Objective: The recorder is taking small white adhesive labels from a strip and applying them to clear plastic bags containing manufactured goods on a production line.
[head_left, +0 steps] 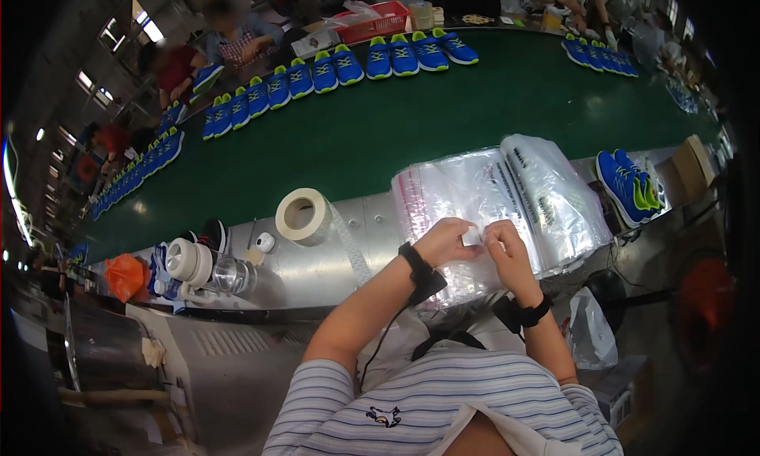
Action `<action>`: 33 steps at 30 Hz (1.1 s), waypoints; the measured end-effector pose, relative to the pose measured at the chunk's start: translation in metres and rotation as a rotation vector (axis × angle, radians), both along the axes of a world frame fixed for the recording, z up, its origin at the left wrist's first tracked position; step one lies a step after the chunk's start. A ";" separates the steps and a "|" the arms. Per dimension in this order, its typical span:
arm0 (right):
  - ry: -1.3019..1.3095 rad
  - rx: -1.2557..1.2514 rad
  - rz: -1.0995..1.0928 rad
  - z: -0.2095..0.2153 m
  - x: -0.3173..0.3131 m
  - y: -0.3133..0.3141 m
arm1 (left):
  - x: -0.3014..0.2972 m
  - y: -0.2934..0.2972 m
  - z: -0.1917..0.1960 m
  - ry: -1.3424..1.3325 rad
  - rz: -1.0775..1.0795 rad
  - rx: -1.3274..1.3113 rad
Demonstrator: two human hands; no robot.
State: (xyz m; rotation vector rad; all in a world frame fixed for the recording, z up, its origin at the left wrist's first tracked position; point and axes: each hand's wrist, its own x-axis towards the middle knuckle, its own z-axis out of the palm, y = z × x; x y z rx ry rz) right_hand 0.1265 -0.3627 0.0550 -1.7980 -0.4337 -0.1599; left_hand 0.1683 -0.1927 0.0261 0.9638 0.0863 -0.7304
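Both my hands meet above a stack of clear plastic bags [451,188]. A small white label [473,236] shows between them. My left hand [445,241] is closed, pinching the label between thumb and fingers. My right hand [509,252] is closed too, its fingertips pressed together at the label's right edge. Left of the bags stands a roll of labels [294,218], from which a strip [348,242] trails across the metal ledge toward me. A second pile of clear bags [554,195] lies at the right, overlapping the first.
Beyond the metal ledge [269,278] runs a green conveyor belt [317,139] with rows of blue shoes [324,72] along its far side. A bottle [214,267] lies at the left, near an orange bag [125,276]. Another blue pair [625,187] sits right. Several people work across the belt.
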 end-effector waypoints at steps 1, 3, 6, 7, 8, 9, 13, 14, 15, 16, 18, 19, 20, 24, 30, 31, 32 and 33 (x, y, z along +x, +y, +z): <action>-0.006 -0.012 0.000 0.003 -0.001 0.000 | 0.006 -0.007 -0.012 -0.006 0.000 -0.012; -0.073 -0.167 0.106 0.004 -0.003 0.000 | 0.016 -0.017 -0.035 0.008 -0.066 -0.090; -0.136 -0.321 0.131 0.007 -0.017 -0.006 | -0.004 -0.005 -0.008 0.270 -0.098 -0.320; -0.229 -0.391 0.135 0.015 -0.024 -0.001 | -0.013 0.009 -0.002 0.308 -0.115 -0.318; -0.409 -0.515 0.139 0.017 -0.026 0.003 | -0.023 0.022 0.005 0.314 -0.104 -0.316; -0.400 -0.511 0.139 0.016 -0.028 0.005 | -0.037 0.032 0.021 0.282 -0.049 -0.250; -0.500 -0.682 0.149 -0.007 -0.023 0.018 | -0.087 0.053 0.040 0.059 0.319 0.054; -0.438 -0.671 0.124 -0.009 -0.020 0.018 | -0.099 0.055 0.037 -0.017 0.415 0.073; -0.374 -0.664 0.087 -0.010 -0.017 0.017 | -0.112 0.057 0.036 -0.031 0.450 0.109; -0.374 -0.465 0.007 -0.017 -0.009 0.016 | -0.126 0.059 0.034 -0.048 0.488 0.144; 0.308 -0.012 -0.056 -0.001 0.006 0.001 | -0.159 0.077 0.017 -0.047 0.676 0.323; 0.411 0.161 -0.128 0.003 0.017 -0.018 | -0.174 0.088 0.002 -0.037 0.800 0.451; 0.358 0.182 -0.258 0.012 0.027 -0.040 | -0.191 0.103 -0.020 -0.070 0.872 0.575; -0.052 -0.199 -0.809 0.001 0.044 -0.153 | -0.216 0.113 -0.038 0.140 0.782 0.419; -0.237 -0.731 -1.135 -0.005 0.002 -0.168 | -0.192 0.097 -0.043 0.033 0.599 0.415; -0.216 -0.644 -1.088 0.007 -0.008 -0.134 | -0.188 0.091 -0.030 0.069 0.607 0.353; -0.138 -0.500 -0.865 0.018 -0.022 -0.098 | -0.185 0.086 -0.024 0.069 0.615 0.269; -0.060 -0.357 -0.652 0.024 -0.037 -0.066 | -0.184 0.084 -0.022 0.060 0.571 0.244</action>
